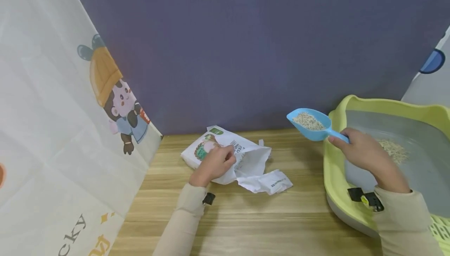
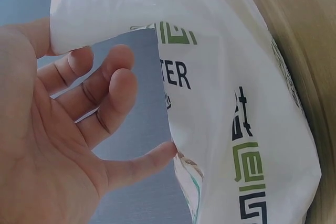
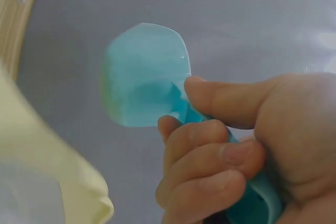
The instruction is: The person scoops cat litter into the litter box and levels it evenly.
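Observation:
My right hand [image 1: 362,150] grips the handle of a light blue scoop [image 1: 318,135]. Pale litter pellets [image 1: 308,121] fill the scoop, which is held up beside the left rim of a yellow-green litter box [image 1: 332,174]. At the middle of the table my left hand [image 1: 218,164] is on a white printed litter bag [image 1: 242,141] lying with its torn mouth towards the right. In the left wrist view thumb and index finger pinch the bag's edge [image 2: 131,3], while the other fingers are loosely bent. The bag's inside is hidden.
More pellets [image 1: 393,150] lie on the grey floor of the litter box. A torn white flap [image 1: 275,182] spreads over the wooden table [image 1: 246,224]. A dark blue-grey panel [image 1: 246,53] stands behind, and a printed white sheet [image 1: 52,111] borders the left side.

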Available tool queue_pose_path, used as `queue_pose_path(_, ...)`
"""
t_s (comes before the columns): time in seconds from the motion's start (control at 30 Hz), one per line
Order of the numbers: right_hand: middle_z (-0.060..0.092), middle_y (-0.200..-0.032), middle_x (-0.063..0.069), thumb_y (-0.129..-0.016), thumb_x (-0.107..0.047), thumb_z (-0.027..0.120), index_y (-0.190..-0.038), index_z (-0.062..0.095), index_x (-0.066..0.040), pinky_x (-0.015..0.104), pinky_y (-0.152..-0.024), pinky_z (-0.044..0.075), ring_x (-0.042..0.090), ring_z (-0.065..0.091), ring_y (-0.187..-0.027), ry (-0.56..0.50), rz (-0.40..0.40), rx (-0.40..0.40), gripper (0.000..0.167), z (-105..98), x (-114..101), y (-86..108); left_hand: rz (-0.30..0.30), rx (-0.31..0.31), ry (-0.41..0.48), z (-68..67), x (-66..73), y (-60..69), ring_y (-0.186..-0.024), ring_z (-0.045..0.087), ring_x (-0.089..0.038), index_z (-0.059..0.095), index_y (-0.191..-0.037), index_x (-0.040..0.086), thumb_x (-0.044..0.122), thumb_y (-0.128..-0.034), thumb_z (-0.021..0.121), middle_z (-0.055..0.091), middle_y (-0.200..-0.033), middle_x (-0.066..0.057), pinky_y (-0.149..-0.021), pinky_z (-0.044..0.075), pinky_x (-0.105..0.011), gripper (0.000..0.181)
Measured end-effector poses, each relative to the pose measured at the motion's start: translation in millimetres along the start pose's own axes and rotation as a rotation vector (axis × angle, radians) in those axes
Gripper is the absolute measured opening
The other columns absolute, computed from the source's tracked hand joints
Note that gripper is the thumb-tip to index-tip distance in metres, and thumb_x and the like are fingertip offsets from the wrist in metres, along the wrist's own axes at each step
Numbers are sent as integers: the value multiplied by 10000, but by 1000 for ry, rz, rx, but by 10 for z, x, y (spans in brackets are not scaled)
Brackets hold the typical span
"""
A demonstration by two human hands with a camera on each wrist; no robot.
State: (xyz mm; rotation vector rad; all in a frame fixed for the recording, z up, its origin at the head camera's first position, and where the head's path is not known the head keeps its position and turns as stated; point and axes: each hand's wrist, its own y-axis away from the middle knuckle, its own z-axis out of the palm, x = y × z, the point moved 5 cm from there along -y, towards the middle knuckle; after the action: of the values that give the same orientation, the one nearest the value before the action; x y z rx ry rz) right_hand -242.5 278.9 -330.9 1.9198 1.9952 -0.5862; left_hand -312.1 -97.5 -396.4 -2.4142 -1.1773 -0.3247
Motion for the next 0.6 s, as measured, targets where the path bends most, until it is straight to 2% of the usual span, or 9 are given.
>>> queue_pose_path(0.2,468,-708,41,-1080,-467,390,-1022,520,12,328,-518,333,169,410,-585,20,23,3,499,-199,235,12,-2,11,-8,-5,-11,11,-553,341,-54,470,-746,180,160,-955,528,378,-610,81,-556,320,-229,218)
queue_pose_path(0.37,426,-659,36,-1078,-476,374,-893,484,-22,339,-506,335,179,391,-560,54,69,74,502,-432,518,-4,-2,11,-10,-7,-17,26,-559,338,-54,474,-753,180,159,-964,520,376,-611,81,-561,316,-228,217)
queue_pose_path(0.43,412,-692,52,-1080,-489,347,-902,483,-10,355,-528,340,206,407,-608,64,105,87,528,-527,668,-2,-4,10,-7,-7,-18,36,-554,332,-56,469,-753,182,161,-970,513,371,-609,80,-557,311,-226,222)
queue_pose_path(0.6,364,-647,23,-1084,-505,262,-836,463,-7,369,-512,345,181,381,-554,-17,192,97,591,-649,1082,-2,-5,5,5,13,-26,57,-544,321,-60,463,-752,183,159,-975,506,367,-604,80,-552,308,-225,229)
